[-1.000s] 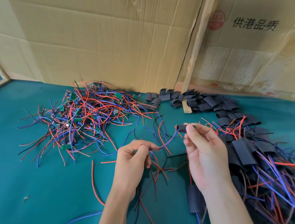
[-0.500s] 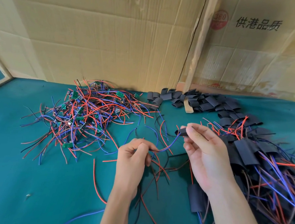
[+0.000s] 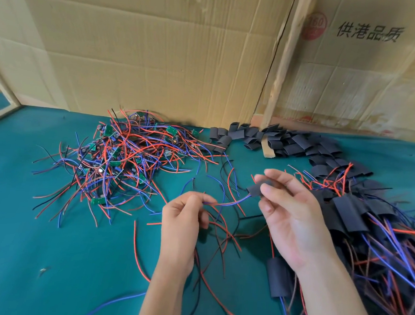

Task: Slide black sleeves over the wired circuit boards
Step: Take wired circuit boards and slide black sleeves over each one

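Right hand: The right hand [image 3: 294, 214] pinches one short black soft tube sleeve [image 3: 257, 189] between its thumb and fingertips, lifted above the green cloth table [image 3: 32, 255]. It holds the sleeve with one end facing the other hand, I think so the wires can go straight in.

Left hand: The left hand [image 3: 184, 220] is curled and pinches a bunch of thin red and blue wires [image 3: 230, 204]. The wires run across to the sleeve's end. Holding them tight together likely helps them fit into the small hole.

Circuit board: I cannot tell where the board on these wires is. It may be hidden in the sleeve or behind the fingers.

Pile on the left: A tangled heap of little green circuit boards with red, blue and black wires [image 3: 124, 158] lies far from the hands. These look bare and seem to be waiting.

Pile at the back: Loose empty black sleeves [image 3: 289, 142] sit by the brown cardboard wall [image 3: 160, 54], near the right hand, easy to grab.

Pile on the right: Boards already covered in black sleeves [image 3: 350, 216] lie beside the right arm, kept apart from the bare ones.
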The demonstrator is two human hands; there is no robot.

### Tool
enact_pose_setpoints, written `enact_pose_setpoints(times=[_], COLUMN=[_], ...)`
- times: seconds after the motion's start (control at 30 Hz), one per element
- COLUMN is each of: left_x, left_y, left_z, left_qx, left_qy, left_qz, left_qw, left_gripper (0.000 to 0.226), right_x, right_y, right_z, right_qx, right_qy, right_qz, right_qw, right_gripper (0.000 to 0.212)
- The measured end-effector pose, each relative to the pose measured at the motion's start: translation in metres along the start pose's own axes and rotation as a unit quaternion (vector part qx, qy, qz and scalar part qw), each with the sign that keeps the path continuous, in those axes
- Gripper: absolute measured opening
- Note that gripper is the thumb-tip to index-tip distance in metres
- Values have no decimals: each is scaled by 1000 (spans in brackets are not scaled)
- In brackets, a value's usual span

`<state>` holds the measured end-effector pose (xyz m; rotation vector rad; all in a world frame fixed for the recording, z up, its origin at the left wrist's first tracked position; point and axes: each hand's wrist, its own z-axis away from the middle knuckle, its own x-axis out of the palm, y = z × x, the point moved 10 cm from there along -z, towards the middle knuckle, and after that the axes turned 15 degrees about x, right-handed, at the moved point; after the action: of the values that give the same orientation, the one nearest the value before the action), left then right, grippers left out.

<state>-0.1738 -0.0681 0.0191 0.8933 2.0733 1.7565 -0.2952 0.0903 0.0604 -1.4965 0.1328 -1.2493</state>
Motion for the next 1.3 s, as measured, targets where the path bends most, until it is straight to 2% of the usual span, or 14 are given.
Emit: enact_pose_setpoints(times=[0.13,0.33,0.5,0.67,0.8,0.9,1.07,1.17,1.3], left_x=[-1,13,14,13,13,15,27,30,45], left_y=[1,7,4,0,-1,2,8,3,2], left_z=[0,2,2,3,2,4,6,7,12], left_qx=[-9,1,-15,-21,-9,2,13,-5,-30], left_qy=[9,-58,-55,-29,-22,-28,-83,-96,-134], left_qz=[21,72,115,119,110,103,116,131,179], left_qw=[1000,996,992,992,994,994,990,987,974], left_gripper=[38,32,16,13,12,12,16,27,41], right_x=[3,11,12,9,16,18,16,12,7], right_y=[2,25,31,36,39,41,38,36,36], right_z=[0,-3,-5,-5,-4,-4,-2,0,0], right_qx=[0,40,67,83,102,94,60,56,54], right_qy=[-8,-3,-15,-8,-35,-28,15,42,56], right_qz=[18,23,-90,-152,-203,-146,-2,58,56], right_qw=[1000,999,994,985,973,984,998,996,995], right_gripper=[41,47,50,44,49,48,47,33,25])
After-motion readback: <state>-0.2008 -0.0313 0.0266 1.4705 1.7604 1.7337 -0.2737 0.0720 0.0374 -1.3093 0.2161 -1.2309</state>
